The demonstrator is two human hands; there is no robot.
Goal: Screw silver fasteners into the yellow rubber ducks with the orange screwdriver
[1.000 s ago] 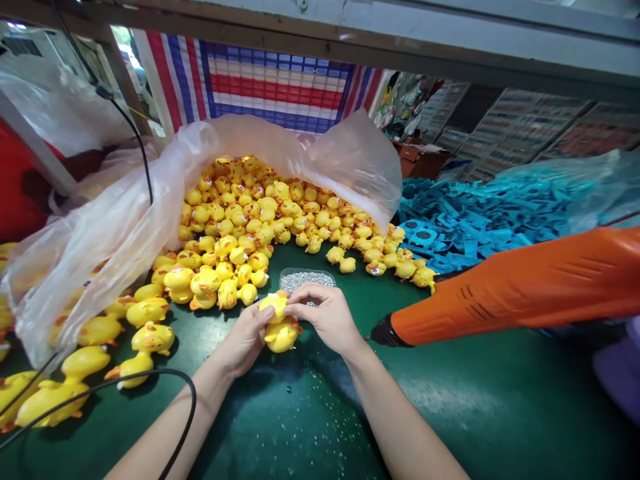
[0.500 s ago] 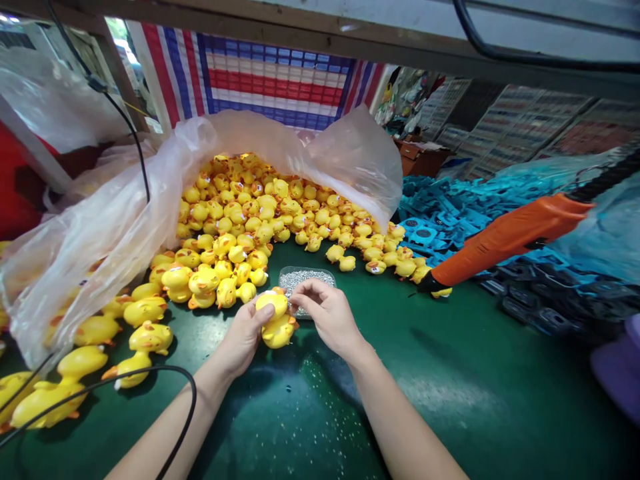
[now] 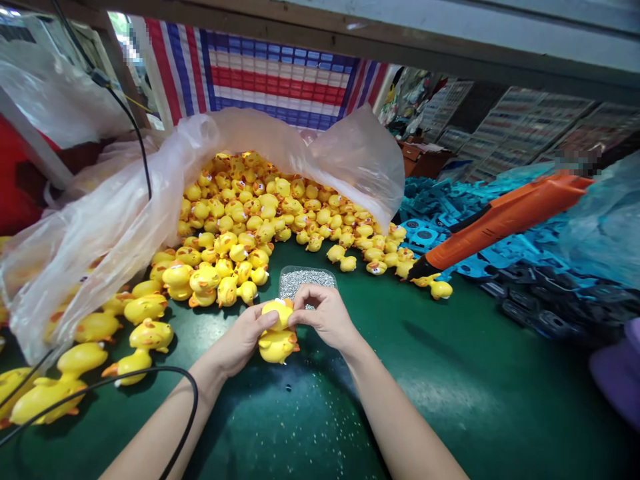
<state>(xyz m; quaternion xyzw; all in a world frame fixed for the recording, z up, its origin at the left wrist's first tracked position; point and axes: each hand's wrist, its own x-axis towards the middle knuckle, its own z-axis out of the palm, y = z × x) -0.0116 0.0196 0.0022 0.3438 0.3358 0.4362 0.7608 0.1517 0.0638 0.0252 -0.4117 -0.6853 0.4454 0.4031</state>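
Note:
My left hand (image 3: 245,339) is closed around a yellow toy duck (image 3: 278,347), with the thumb on its upper part and its orange-tipped end facing right. Against the duck's right side, my right hand (image 3: 324,319) pinches thumb and forefinger together; whatever is between the fingertips is too small to make out. Just behind the right hand stands a clear plastic tray (image 3: 283,271) full of small silvery metal pieces (image 3: 306,279), partly hidden by the fingers.
Many yellow ducks (image 3: 255,207) spill from a translucent plastic bag (image 3: 355,157) across the green table (image 3: 425,400). An orange power screwdriver (image 3: 505,220) hangs at right, its tip near a single duck (image 3: 440,289). Blue and black plastic parts (image 3: 530,287) lie behind. A black cable (image 3: 187,380) crosses front left.
My right hand has come from the tray's edge to the duck's side, its fingertips now touching it. The duck has shifted slightly, and the hanging screwdriver has swung a little left.

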